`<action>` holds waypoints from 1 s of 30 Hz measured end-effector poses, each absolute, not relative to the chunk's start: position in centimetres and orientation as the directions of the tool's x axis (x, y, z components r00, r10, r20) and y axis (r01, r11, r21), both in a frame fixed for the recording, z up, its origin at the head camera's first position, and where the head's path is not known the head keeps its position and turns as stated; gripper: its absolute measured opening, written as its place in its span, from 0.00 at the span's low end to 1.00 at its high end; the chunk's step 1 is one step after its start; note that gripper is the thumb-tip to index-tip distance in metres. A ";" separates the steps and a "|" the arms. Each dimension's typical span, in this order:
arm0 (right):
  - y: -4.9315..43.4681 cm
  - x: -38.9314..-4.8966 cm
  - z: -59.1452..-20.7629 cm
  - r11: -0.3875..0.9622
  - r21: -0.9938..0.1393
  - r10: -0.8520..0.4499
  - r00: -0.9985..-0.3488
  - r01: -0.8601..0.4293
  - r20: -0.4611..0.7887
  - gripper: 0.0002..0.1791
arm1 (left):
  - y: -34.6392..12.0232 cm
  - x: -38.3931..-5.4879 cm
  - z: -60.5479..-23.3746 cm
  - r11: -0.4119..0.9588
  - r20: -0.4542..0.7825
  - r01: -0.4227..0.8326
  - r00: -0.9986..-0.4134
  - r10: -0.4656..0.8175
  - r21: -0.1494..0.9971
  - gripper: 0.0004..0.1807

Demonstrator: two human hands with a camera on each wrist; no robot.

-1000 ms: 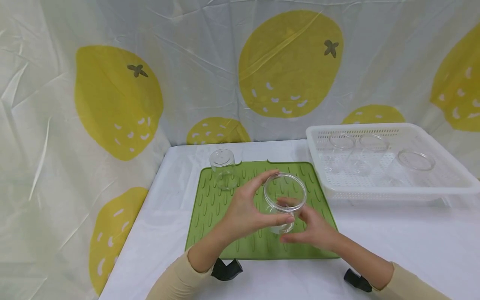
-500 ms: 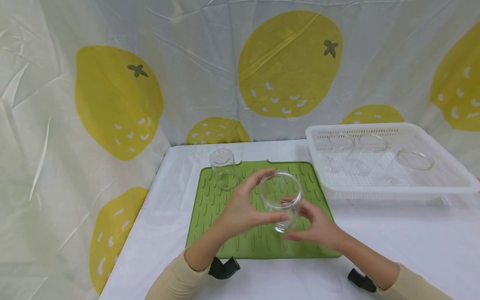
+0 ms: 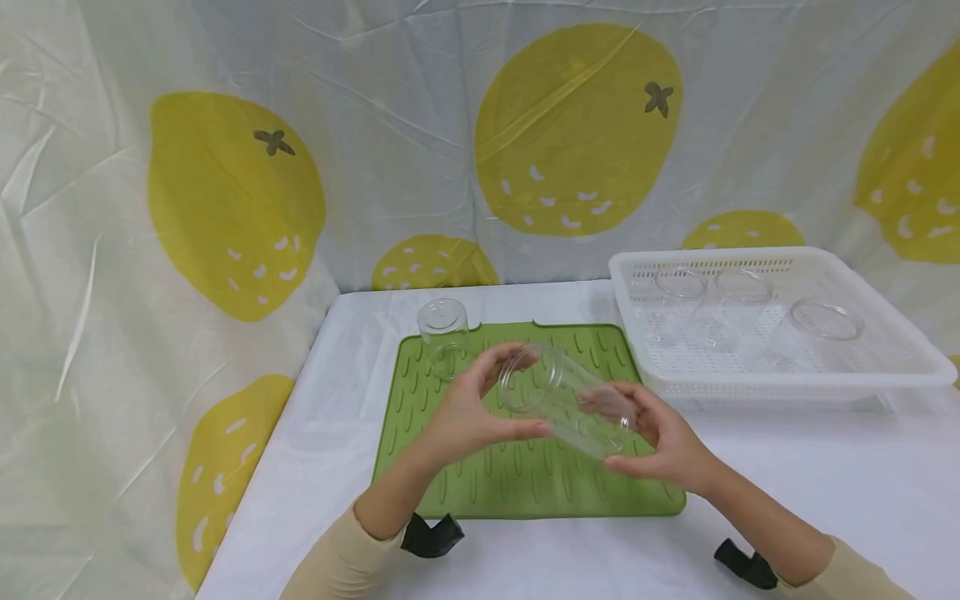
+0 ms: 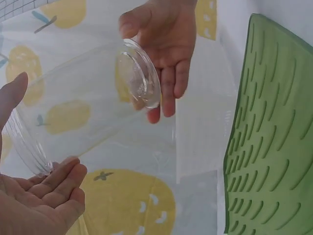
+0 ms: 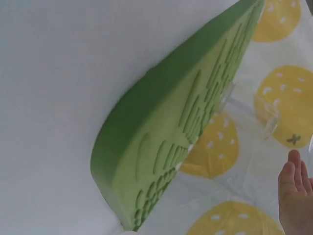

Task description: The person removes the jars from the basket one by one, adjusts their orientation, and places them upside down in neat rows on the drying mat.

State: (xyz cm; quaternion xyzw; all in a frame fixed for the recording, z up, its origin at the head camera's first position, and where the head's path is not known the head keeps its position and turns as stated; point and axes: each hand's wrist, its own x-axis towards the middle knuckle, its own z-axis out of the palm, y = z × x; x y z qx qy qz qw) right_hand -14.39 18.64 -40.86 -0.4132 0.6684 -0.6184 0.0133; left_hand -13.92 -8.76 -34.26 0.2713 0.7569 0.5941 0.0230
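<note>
A clear drinking glass (image 3: 581, 404) is held tilted on its side over the green ribbed mat (image 3: 517, 492), its wide rim to the left and its base to the right. My left hand (image 3: 465, 417) grips the rim end between thumb and fingers. Around the base end, my right hand (image 3: 675, 442) has its thumb below and fingers behind. The left wrist view shows the glass (image 4: 88, 98) spanning from the left hand (image 4: 44, 200) to the right hand (image 4: 168, 44). Another glass (image 3: 442, 321) stands upside down at the mat's back left corner.
A white perforated basket (image 3: 787, 379) stands at the back right, with several clear glasses (image 3: 825, 321) in it, rims up. A lemon-print curtain (image 3: 405, 150) hangs behind the white-covered table (image 3: 585, 554). Black wrist straps (image 3: 435, 537) show under the forearms.
The glass has swung from nearly upright to lying tilted, its base moving right. The right hand has moved right with the base; the left hand has shifted slightly left.
</note>
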 end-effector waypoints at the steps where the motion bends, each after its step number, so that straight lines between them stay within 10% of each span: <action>1: 18.8 -14.5 -40.8 -0.130 -0.830 -0.569 -0.644 -0.543 0.511 0.42 | -8.9 -14.0 -34.4 0.144 0.277 0.373 -0.852 0.444 0.917 0.45; 30: 20.9 -15.5 -36.9 -0.190 -0.784 -0.468 -0.647 -0.591 0.601 0.36 | -8.7 -14.8 -38.7 0.186 0.095 0.229 -0.835 0.543 0.955 0.38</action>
